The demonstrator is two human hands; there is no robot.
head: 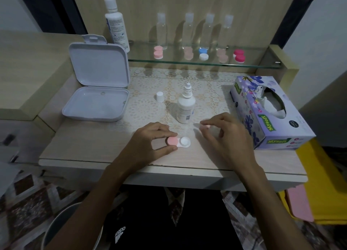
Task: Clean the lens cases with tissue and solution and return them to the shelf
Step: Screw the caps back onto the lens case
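Looks like the opening-up step: left hand (150, 139) pinching the pink cap (172, 141) of a lens case (180, 142) near the front of the table (84, 146), other well already uncapped and showing white. Right hand (228, 132) just beside it, grip clamped on a small pinkish cap (205, 126). Next probably calls for twisting off that pink cap, then solution bottle (185, 107) and a tissue. Tissue box (270, 110) reads "Mysoft". More cases waiting on the glass shelf (253, 64).

Home dressing nook: wood-laminate worktop (90, 146) with lace mat (150, 103), glass shelf (253, 64), tissue box (270, 118), patterned floor tiles (28, 189)
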